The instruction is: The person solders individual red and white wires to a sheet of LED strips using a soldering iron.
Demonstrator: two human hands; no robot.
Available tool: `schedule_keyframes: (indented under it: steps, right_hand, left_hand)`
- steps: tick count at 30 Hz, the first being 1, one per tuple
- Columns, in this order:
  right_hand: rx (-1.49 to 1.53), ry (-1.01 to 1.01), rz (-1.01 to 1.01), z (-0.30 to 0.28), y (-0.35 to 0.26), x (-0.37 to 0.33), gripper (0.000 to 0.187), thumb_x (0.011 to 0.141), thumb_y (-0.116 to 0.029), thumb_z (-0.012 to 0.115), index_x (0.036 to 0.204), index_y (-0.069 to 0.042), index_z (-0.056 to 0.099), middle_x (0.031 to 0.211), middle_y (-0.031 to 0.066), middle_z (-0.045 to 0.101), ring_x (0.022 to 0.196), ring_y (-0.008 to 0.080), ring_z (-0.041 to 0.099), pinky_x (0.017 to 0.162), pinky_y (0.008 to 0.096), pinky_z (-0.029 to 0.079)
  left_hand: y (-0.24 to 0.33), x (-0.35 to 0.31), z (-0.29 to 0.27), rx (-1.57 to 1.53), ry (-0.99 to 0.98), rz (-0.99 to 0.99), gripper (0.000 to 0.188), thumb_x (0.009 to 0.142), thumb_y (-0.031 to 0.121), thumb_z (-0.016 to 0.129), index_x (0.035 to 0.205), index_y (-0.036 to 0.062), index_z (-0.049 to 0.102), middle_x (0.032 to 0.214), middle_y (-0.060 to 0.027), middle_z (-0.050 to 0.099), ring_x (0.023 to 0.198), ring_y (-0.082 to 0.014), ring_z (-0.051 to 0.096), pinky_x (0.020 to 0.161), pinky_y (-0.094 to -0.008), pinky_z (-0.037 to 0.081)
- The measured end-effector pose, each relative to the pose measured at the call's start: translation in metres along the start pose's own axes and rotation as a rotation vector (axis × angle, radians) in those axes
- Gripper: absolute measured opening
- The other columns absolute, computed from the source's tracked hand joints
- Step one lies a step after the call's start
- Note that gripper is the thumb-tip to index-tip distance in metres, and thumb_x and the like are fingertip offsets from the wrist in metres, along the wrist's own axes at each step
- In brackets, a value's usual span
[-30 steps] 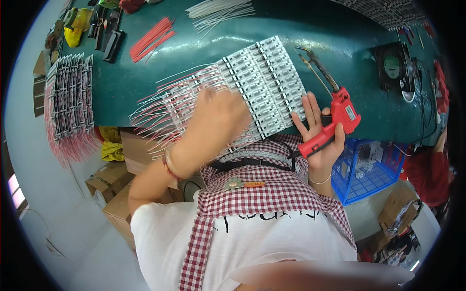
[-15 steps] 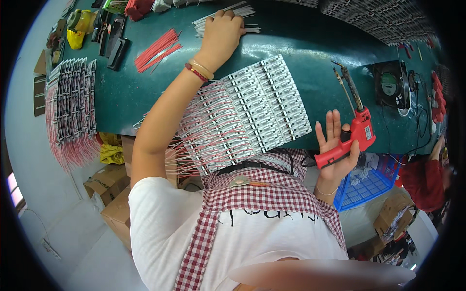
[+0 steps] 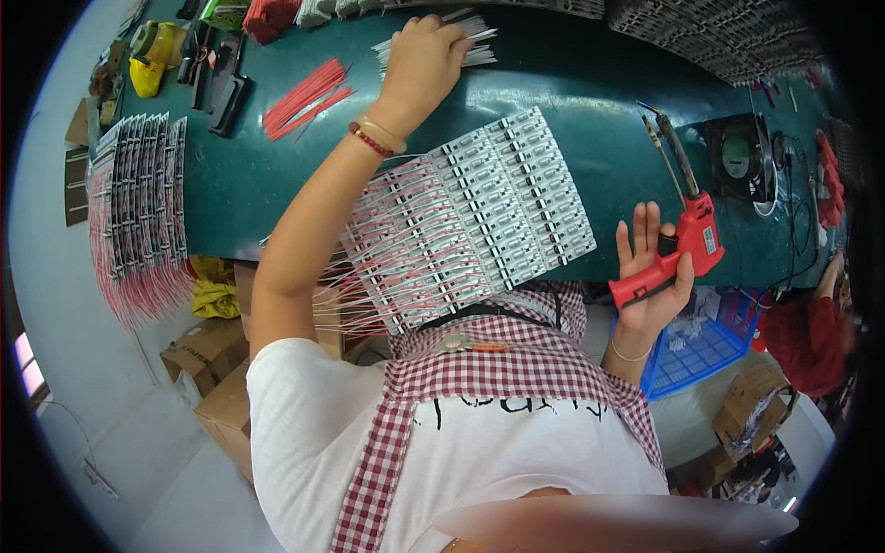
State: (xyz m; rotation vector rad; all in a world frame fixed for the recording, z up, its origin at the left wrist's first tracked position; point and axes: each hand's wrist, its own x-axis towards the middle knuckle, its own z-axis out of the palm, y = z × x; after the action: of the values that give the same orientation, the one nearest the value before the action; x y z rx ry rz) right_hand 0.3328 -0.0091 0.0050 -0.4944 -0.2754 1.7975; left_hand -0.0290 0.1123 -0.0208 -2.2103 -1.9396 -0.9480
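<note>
Several wired boards (image 3: 138,198) stand packed in a row at far left, their red and white leads drooping past the edge of the green table (image 3: 613,138). Below them on the floor, cardboard boxes (image 3: 205,348), with a crumpled yellow cloth (image 3: 214,297) just above. Moving right, a loose bundle of red wires (image 3: 306,97) lies slantwise on the tabletop.

Now the left hand (image 3: 424,63), arm stretched well forward, right over a pile of white wires (image 3: 479,52)! Its fingers are bent downward, tips among or just above the strands; whether they pinch one, you cannot tell from here.

Nearer the body, centre stage, the panel (image 3: 516,198) lies aslant, its near edge reaching out over the table's edge to the checked apron (image 3: 489,373). Red and white leads cover its left part and spill off that side; the right part shows bare rows of components.

Over to the right hand (image 3: 653,309), just beyond the panel's right side and apart from it: the thumb clamps the handle of a red soldering gun (image 3: 698,241), while other fingers stretch out straight, spread open. The gun's tip points up and away, above the table. Beneath that hand sits a blue crate (image 3: 696,355); farther right, a black fan (image 3: 742,157), and at the edge, a co-worker's red sleeve (image 3: 804,343).
</note>
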Motion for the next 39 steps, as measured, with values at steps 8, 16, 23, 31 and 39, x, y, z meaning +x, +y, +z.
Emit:
schedule_keyframes:
  steps: [8,16,23,31,39]
  right_hand:
    - [-0.069,-0.001,0.002,0.005,-0.010,0.000,0.039,0.094,-0.033,0.056,0.119,-0.003,0.052,0.128,0.0193,0.056,0.126,0.0332,0.050,0.105,0.0521,0.042]
    - [-0.128,-0.002,0.014,0.019,-0.008,0.001,0.040,0.095,-0.035,0.057,0.119,-0.004,0.052,0.112,0.0149,0.061,0.115,0.0301,0.056,0.097,0.0489,0.048]
    - [-0.162,-0.004,0.035,0.027,-0.007,-0.002,0.040,0.098,-0.034,0.055,0.122,-0.003,0.048,0.108,0.0136,0.056,0.100,0.0242,0.056,0.085,0.0382,0.054]
    - [-0.213,-0.003,0.042,0.031,-0.007,-0.007,0.041,0.098,-0.034,0.054,0.123,-0.002,0.046,0.105,0.0131,0.056,0.088,0.0201,0.055,0.073,0.0326,0.052]
    - [-0.242,0.024,0.019,0.029,-0.007,-0.005,0.040,0.098,-0.032,0.055,0.123,-0.002,0.046,0.104,0.0129,0.056,0.085,0.0192,0.055,0.072,0.0316,0.050]
  left_hand:
    - [0.034,-0.023,-0.025,-1.000,0.193,-0.332,0.026,0.104,0.017,0.047,0.118,-0.0012,0.059,0.093,-0.0048,0.065,0.084,-0.0122,0.059,0.081,-0.0266,0.048]
    - [0.034,-0.025,-0.028,-1.048,0.247,-0.343,0.023,0.101,0.013,0.051,0.111,-0.0010,0.066,0.085,-0.0040,0.067,0.079,-0.0110,0.063,0.074,-0.0248,0.050]
    - [0.025,-0.014,-0.034,-0.629,0.081,-0.321,0.018,0.093,0.011,0.061,0.104,-0.0028,0.066,0.089,-0.0145,0.069,0.081,-0.0202,0.067,0.072,-0.0292,0.052]
    - [-0.013,-0.010,0.009,-0.026,-0.201,-0.067,0.014,0.084,0.011,0.065,0.088,-0.0013,0.063,0.093,-0.0190,0.063,0.086,-0.0389,0.062,0.076,-0.0451,0.051]
    - [-0.008,0.001,-0.007,-0.010,-0.030,-0.060,0.012,0.085,0.010,0.063,0.091,-0.0008,0.063,0.093,-0.0196,0.062,0.086,-0.0402,0.060,0.075,-0.0453,0.050]
